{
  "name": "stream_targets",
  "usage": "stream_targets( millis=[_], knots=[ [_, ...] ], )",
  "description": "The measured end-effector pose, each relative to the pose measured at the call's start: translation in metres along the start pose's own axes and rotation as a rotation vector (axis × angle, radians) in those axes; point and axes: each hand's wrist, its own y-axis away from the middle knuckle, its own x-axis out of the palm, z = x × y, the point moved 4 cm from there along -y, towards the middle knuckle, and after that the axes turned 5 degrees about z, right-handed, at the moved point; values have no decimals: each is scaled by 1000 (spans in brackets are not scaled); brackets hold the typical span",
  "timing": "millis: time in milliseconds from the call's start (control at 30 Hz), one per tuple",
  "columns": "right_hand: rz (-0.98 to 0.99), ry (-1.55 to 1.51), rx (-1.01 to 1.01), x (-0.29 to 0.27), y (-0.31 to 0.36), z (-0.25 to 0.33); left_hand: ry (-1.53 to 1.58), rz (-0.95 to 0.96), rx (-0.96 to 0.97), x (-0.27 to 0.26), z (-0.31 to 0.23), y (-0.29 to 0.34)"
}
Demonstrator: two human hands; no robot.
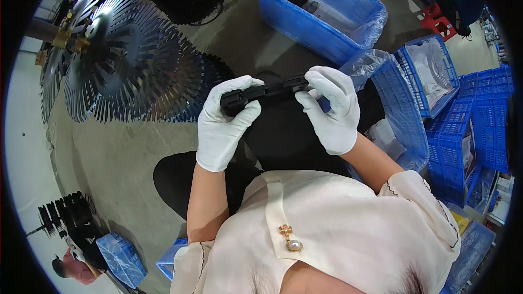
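Watching remotely, I see a slim black part (276, 86) running left to right above the lap (289, 136), right end slightly farther; gloved left hand (222, 128) and right hand (336, 113) pinch opposite ends.

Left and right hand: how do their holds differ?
The left hand curls around the bulkier left end of the black part; the right hand pinches its slimmer right end. The part shows inside the left hand's curl; a gap shows inside the right hand's. Both wear white gloves.
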Motion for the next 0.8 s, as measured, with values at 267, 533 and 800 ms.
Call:
stream_targets(
  millis=[267, 533, 800],
  knots=[
    [-59, -107, -65, 8, 8, 4, 64, -61, -10, 4, -4, 1],
    [-80, -58, 4, 11, 16, 5, 91, -103, -41, 5, -8, 3],
    [163, -101, 129, 8, 3, 20, 133, -123, -76, 4, -9, 3]
  ],
)
